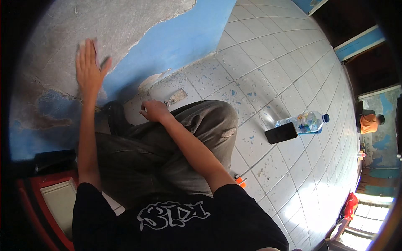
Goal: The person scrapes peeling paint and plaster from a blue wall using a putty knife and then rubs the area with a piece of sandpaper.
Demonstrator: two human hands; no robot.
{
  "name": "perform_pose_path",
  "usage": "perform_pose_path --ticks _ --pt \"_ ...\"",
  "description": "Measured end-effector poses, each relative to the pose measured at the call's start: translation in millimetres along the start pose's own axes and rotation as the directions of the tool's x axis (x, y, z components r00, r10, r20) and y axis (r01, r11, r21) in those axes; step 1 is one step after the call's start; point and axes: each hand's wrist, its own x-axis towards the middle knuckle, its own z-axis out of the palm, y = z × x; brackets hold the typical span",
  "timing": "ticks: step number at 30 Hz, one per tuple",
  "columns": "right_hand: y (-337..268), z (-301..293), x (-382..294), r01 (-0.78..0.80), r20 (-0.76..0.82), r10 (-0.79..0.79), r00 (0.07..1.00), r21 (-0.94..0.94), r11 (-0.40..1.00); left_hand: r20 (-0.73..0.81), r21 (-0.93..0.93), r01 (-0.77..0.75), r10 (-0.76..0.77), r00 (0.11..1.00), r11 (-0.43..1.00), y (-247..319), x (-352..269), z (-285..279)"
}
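My left hand lies flat against the bare grey plaster of the wall, its thumb spread from the other fingers. A thin pinkish edge shows beside the index finger; whether a thing is under the palm I cannot tell. My right hand hangs in front of my bent knee, fingers loosely curled, with nothing visible in it. Just beyond it a scraper with a crusted blade is on the tiles, its handle hidden. Blue paint borders the bare patch with a ragged edge.
Blue paint flakes litter the tiled floor. To my right are a plastic bottle, a dark phone leaning by it, and an orange object. A red-framed object stands at left. Far right, a person wears orange.
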Motion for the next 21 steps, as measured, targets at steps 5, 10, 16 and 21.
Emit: perform_pose_path --ticks 5,10,16,21 --pt "-5 -5 -2 -0.041 0.061 0.040 0.997 0.010 0.999 -0.240 0.053 0.021 -0.008 0.971 0.998 -8 106 -34" --pt "0 0 -2 -0.066 0.088 0.071 0.994 -0.049 0.997 -0.174 0.108 0.047 -0.027 0.984 0.993 3 78 -24" --pt "2 0 1 -0.026 0.083 0.027 0.996 -0.002 1.000 0.169 0.049 0.015 -0.023 0.985 0.999 14 -32 -3" --pt "-2 -9 -5 -0.052 0.075 0.051 0.996 0.002 0.999 -0.145 -0.003 0.015 -0.015 0.989 1.000 -15 46 -20"
